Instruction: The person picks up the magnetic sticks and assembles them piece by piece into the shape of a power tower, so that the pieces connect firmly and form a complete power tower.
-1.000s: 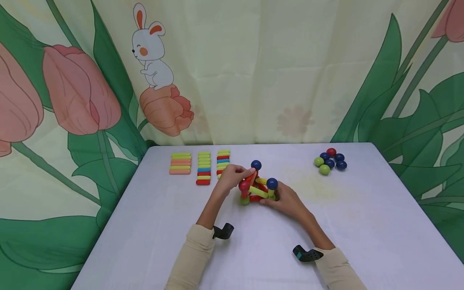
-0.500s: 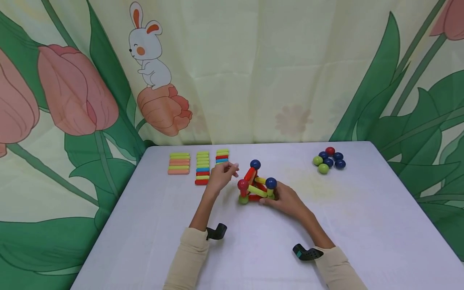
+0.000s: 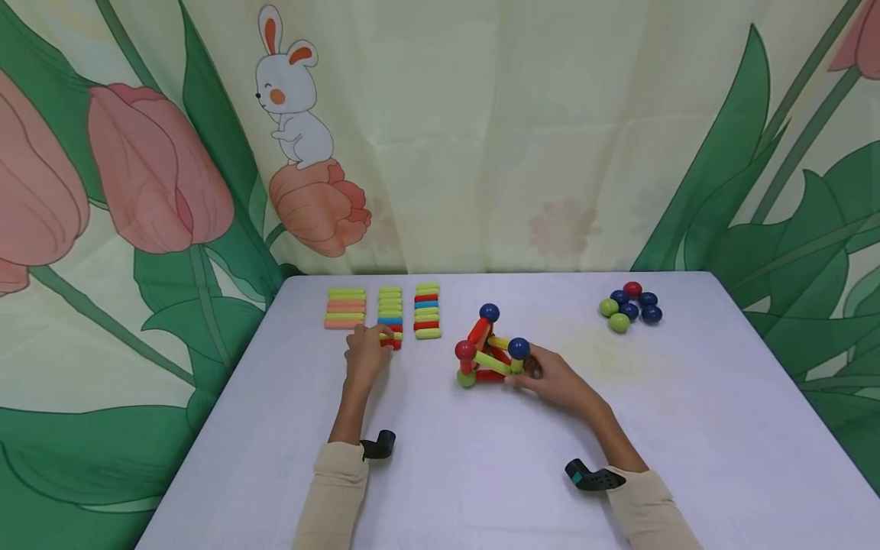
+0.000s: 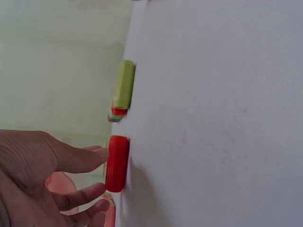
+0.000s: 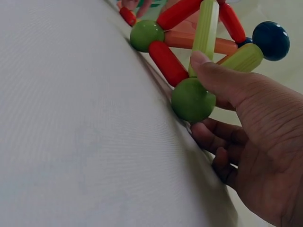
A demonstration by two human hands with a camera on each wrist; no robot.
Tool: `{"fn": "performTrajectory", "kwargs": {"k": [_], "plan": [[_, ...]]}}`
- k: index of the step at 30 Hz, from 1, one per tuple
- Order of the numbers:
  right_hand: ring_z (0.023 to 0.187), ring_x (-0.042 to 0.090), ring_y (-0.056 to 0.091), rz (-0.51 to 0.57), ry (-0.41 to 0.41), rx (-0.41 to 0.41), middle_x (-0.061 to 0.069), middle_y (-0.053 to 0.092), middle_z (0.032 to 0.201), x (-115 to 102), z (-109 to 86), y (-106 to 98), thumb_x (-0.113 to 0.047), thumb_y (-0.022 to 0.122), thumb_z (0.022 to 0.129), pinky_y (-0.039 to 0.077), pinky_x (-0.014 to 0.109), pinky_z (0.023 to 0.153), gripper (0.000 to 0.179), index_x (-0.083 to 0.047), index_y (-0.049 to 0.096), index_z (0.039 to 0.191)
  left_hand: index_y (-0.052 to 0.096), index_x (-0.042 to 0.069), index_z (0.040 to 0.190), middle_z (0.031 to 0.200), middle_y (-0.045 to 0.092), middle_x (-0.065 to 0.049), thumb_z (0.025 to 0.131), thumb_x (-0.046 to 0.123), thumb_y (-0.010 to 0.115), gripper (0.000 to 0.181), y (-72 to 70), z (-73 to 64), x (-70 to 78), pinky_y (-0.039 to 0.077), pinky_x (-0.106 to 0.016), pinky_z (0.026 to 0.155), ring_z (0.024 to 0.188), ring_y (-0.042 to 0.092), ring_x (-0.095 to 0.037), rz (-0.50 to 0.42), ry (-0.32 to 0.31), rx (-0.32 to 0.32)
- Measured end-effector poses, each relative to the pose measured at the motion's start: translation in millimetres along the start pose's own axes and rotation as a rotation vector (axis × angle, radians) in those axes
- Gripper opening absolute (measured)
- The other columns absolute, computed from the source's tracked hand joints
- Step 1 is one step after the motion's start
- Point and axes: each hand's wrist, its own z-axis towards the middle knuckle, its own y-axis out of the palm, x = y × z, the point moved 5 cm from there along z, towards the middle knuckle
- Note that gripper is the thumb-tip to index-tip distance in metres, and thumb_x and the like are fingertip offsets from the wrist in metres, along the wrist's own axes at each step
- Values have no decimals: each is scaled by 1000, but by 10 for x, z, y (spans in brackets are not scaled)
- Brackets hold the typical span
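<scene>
The ball-and-stick frame (image 3: 492,362) of coloured sticks and balls stands on the table, dark blue and red balls uppermost. My right hand (image 3: 560,380) holds its near right corner. In the right wrist view, the thumb lies against a yellow-green stick (image 5: 205,33) and the fingers curl beside the green ball (image 5: 191,100). My left hand (image 3: 366,355) is over the near end of the middle column of sticks. Its thumb and fingers are spread beside a red stick (image 4: 117,163) in the left wrist view; contact is hard to tell.
A column of longer yellow-green and orange sticks (image 3: 346,305) lies left of the middle one. Another column of mixed sticks (image 3: 427,312) lies to its right. Several loose balls (image 3: 629,310) cluster at the back right. A printed curtain (image 3: 481,153) hangs behind the table.
My left hand has let go of the frame's upper part and moved left to the middle column of sticks. The right hand stays at the frame's right corner.
</scene>
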Motion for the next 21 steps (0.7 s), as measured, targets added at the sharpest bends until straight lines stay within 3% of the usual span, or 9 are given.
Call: {"fn": "performTrajectory", "kwargs": {"k": [3, 7, 10, 13, 17, 21], "plan": [[81, 19, 51, 17, -28, -9, 2, 57, 87, -6, -12, -46, -40, 76, 84, 46, 26, 67, 41, -14, 57, 109, 71, 7, 112, 126, 52, -24, 87, 9, 71, 25, 35, -7, -57, 47, -61, 88, 116, 50, -44, 35, -16, -34], [81, 19, 52, 45, -52, -25, 4, 58, 89, -15, -35, -97, -35, 75, 85, 46, 26, 67, 36, -13, 57, 107, 70, 6, 112, 118, 56, -22, 85, 10, 74, 28, 63, -25, -97, 55, -46, 78, 107, 54, -35, 64, -18, -67], [85, 20, 54, 86, -38, -21, 7, 60, 95, -16, -53, -126, -32, 75, 86, 48, 27, 70, 38, -12, 56, 113, 70, 5, 109, 108, 60, -18, 83, 12, 77, 27, 60, -49, -109, 54, -37, 67, 97, 56, -28, 85, -21, -84], [89, 21, 55, 135, -36, 10, 9, 61, 105, -33, -60, -167, -28, 75, 86, 49, 27, 72, 43, -11, 56, 121, 70, 5, 109, 103, 63, -14, 83, 15, 78, 29, 44, -69, -90, 52, -33, 65, 91, 58, -25, 52, -21, -96], [89, 21, 56, 219, -94, 73, 12, 60, 112, -102, -66, -241, -17, 74, 87, 50, 24, 71, 44, -8, 56, 126, 68, 7, 113, 105, 67, -13, 87, 18, 74, 29, 26, -118, 51, 55, -32, 69, 94, 61, -25, -145, 40, -105], [86, 21, 56, 257, -177, 137, 14, 60, 109, -188, -84, -308, -9, 72, 87, 50, 23, 69, 42, -4, 56, 126, 67, 12, 115, 109, 67, -9, 89, 24, 72, 29, -12, -218, 316, 57, -32, 77, 99, 63, -24, -387, 134, -118]]}}
